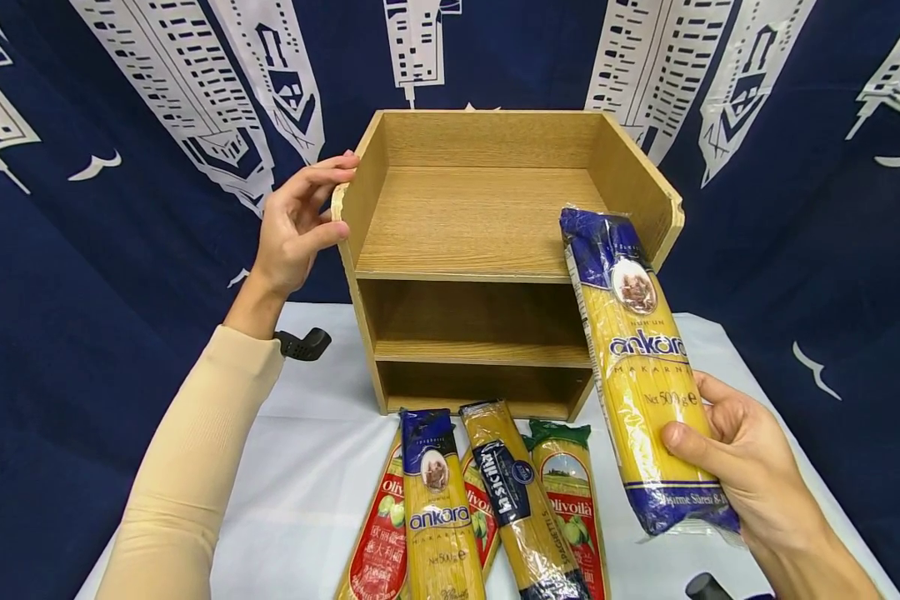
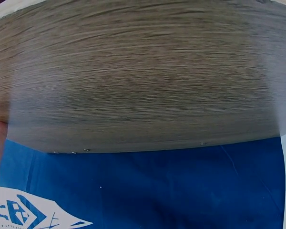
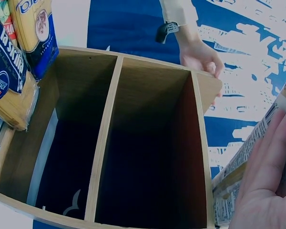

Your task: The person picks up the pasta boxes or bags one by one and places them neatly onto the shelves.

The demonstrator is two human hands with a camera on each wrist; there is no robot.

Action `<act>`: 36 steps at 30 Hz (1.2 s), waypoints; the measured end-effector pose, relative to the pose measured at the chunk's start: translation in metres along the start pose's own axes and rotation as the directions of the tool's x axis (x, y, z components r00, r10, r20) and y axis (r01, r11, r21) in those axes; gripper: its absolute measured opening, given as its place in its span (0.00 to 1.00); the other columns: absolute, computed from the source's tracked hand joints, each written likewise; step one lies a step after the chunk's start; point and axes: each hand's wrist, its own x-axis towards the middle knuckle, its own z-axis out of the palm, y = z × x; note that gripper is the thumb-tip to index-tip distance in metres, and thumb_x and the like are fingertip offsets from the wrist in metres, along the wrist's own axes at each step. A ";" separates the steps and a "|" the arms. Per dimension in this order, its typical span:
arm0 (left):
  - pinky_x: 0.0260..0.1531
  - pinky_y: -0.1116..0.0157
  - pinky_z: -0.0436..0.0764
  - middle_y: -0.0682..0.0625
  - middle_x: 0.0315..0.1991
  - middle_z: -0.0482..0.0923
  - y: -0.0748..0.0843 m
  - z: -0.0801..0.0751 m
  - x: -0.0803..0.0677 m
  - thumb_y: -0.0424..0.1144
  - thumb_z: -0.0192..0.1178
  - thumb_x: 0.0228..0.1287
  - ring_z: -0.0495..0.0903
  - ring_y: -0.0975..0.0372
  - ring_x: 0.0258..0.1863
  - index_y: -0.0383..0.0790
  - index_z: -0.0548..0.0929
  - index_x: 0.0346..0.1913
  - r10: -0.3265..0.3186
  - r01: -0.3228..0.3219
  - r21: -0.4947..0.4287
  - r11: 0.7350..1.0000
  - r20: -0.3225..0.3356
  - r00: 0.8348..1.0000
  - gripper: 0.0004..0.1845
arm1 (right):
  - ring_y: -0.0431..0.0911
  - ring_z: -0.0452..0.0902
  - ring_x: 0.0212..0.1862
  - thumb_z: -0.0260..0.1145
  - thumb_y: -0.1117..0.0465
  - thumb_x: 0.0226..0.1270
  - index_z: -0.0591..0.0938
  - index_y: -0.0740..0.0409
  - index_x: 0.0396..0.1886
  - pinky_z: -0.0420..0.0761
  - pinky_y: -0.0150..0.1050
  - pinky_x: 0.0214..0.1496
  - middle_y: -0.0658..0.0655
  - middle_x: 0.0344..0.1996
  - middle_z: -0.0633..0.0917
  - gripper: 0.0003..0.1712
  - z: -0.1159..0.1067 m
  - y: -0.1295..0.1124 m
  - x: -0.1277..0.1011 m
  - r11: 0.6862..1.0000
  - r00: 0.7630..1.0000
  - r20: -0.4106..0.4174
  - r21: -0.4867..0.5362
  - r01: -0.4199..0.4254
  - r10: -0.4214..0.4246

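We hold a yellow-and-blue pasta packet up over the right part of the desk, inside its right edge. Our right hand pinches it near its lower end, the thumb on the printed front and the fingers behind, lying close together against the back in the right wrist view. The packet tilts, its top end to the left, and in the head view it overlaps the lower right corner of the top compartment of the wooden shelf. We cannot tell whether the two touch.

The shelf stands near the middle of the desk's back edge. Our left hand grips the upper part of its left side, the fingers bent at the top edge and the thumb at the front edge; the left wrist view shows a fingertip on the outer face.

In front of the shelf, toward the near edge of the desk, more packets lie overlapping: a red packet on the left, a second yellow-and-blue packet, another red one partly covered, a dark-label packet lying aslant, and a green-topped packet on the right. A blue patterned cloth hangs behind.
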 end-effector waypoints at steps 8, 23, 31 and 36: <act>0.61 0.55 0.78 0.34 0.65 0.73 0.000 -0.002 -0.001 0.24 0.67 0.49 0.66 0.46 0.72 0.27 0.82 0.54 -0.005 0.005 0.008 1.000 -0.004 1.000 0.25 | 0.58 0.89 0.37 0.53 0.76 0.74 0.70 0.63 0.67 0.86 0.48 0.33 0.68 0.44 0.88 0.24 0.004 -0.006 0.014 0.993 0.996 -0.081 -0.100 -0.055 0.047; 0.60 0.55 0.78 0.33 0.66 0.73 -0.001 -0.002 0.000 0.25 0.69 0.50 0.65 0.46 0.72 0.27 0.82 0.54 -0.002 0.002 -0.009 1.000 -0.003 1.000 0.24 | 0.55 0.90 0.36 0.56 0.72 0.75 0.71 0.64 0.64 0.87 0.46 0.35 0.65 0.42 0.89 0.20 0.004 -0.015 0.039 0.989 0.989 -0.121 -0.106 -0.100 0.087; 0.60 0.55 0.78 0.33 0.65 0.73 -0.003 -0.002 0.003 0.24 0.68 0.49 0.65 0.45 0.72 0.26 0.82 0.53 0.004 -0.004 -0.021 1.000 -0.001 1.000 0.24 | 0.54 0.90 0.36 0.55 0.73 0.75 0.74 0.63 0.61 0.87 0.43 0.34 0.64 0.41 0.89 0.17 0.005 -0.023 0.054 0.991 0.987 -0.126 -0.069 -0.113 0.104; 0.60 0.55 0.78 0.33 0.65 0.73 -0.003 -0.003 0.002 0.24 0.69 0.49 0.65 0.45 0.72 0.26 0.82 0.53 0.003 -0.003 -0.014 1.000 -0.003 1.000 0.24 | 0.55 0.90 0.36 0.55 0.74 0.75 0.75 0.65 0.59 0.87 0.45 0.33 0.66 0.42 0.89 0.16 0.006 -0.024 0.063 0.994 0.987 -0.118 0.006 -0.109 0.109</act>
